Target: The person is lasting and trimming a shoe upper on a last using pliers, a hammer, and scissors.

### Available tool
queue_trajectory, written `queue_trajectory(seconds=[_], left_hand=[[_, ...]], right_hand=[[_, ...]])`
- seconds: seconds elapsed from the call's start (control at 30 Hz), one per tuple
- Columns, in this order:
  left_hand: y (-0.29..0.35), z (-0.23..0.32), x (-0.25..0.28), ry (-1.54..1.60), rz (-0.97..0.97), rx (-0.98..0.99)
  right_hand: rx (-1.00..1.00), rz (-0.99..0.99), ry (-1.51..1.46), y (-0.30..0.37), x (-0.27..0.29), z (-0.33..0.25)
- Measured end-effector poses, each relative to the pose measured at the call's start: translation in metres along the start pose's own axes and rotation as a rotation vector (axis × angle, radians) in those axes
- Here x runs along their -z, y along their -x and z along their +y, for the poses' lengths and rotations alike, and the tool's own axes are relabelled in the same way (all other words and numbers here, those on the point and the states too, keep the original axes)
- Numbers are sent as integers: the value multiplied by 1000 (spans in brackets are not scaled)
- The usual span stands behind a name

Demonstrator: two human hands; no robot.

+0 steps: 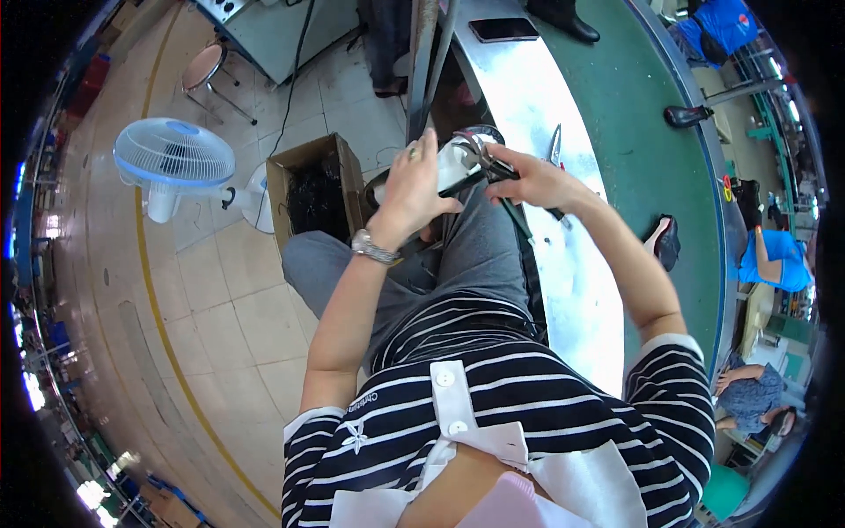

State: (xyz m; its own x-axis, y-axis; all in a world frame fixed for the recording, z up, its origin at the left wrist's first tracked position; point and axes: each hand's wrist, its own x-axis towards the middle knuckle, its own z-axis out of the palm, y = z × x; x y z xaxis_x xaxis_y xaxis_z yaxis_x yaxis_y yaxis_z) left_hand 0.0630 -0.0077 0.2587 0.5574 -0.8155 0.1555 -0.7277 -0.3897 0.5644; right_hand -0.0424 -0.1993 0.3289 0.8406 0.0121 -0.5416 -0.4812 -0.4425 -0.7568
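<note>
A shoe [452, 167] with a white underside and dark upper lies over my lap, its toe pointing away from me. My left hand [412, 187], with a watch at the wrist, grips the shoe's left side, fingers pressed along it and thumb stretched to the right. In my right hand [535, 181] is a pair of dark metal pincers [487, 162], fingers wrapped round the handles. The pincers' head is at the shoe's edge near the toe; whether the jaws bite on it I cannot make out. A dark green strip hangs below my right hand.
On my right runs a shiny metal bench [572, 273], bearing scissors [556, 145] and a phone [503, 30]. Beyond it, a green conveyor [629, 150] carries dark shoes [666, 242]. To my left stand a box [280, 198] of black scraps, a fan [174, 154] and a stool [204, 67].
</note>
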Motion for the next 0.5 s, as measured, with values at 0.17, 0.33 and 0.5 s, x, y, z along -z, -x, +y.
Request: queue_trajectory(seconds=[0.17,0.33,0.5], left_hand=[[14,21,-23,-43,232,81],[19,27,-26,-12,280,80],[24,26,-32,-48,326,21]], right_hand=[[-199,-164,84,-15,10,-34],[52,179,119,6,-34,12],[126,313,55,7,-52,30]])
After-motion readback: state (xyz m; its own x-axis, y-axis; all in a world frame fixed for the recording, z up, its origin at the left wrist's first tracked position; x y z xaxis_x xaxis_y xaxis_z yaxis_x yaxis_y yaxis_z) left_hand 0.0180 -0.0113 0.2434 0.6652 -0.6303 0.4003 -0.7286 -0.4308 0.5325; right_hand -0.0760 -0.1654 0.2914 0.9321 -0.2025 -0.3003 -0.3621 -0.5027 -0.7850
